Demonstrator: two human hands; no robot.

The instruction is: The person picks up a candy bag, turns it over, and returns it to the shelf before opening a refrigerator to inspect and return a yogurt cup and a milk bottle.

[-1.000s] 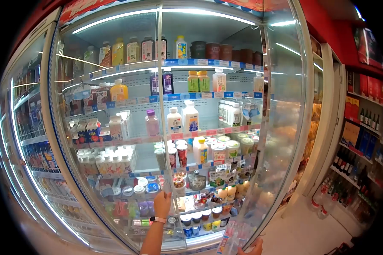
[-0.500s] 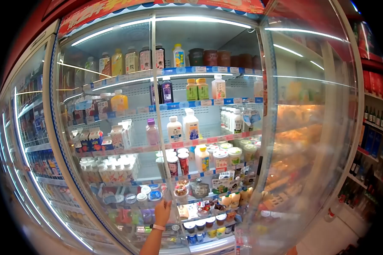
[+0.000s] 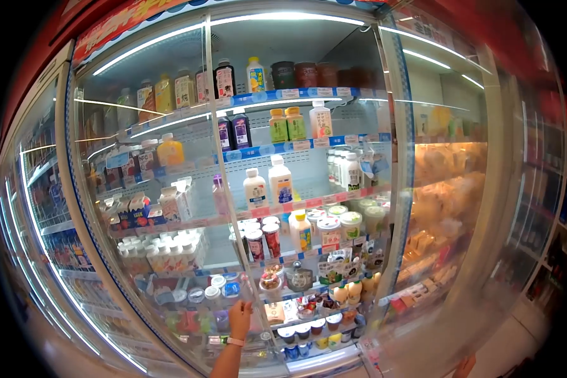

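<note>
My left hand [image 3: 240,319], with a pale band at the wrist, is low in the centre, at the edge of the left glass door [image 3: 223,154]. Its fingers are curled together; what they hold, if anything, is too small to tell. At the bottom right edge only part of my right hand [image 3: 465,365] shows, blurred, beside the lower part of the swung-out right glass door [image 3: 516,208]. Near my left hand are lidded cups [image 3: 214,291] behind glass and a cup with a colourful topping [image 3: 271,283] on an open shelf.
Shelves hold white bottles [image 3: 281,179], a yellow-capped bottle [image 3: 300,231], green-capped bottles [image 3: 287,125], and dark tubs [image 3: 283,74]. More glass-fronted coolers [image 3: 47,208] line the left. Packaged goods [image 3: 447,167] appear through or in the glass at right. Pale floor [image 3: 529,321] shows at lower right.
The right glass door has swung farther out to the right. My right hand, barely visible before, shows more and farther right. My left hand stays near the same door edge; the view has shifted slightly.
</note>
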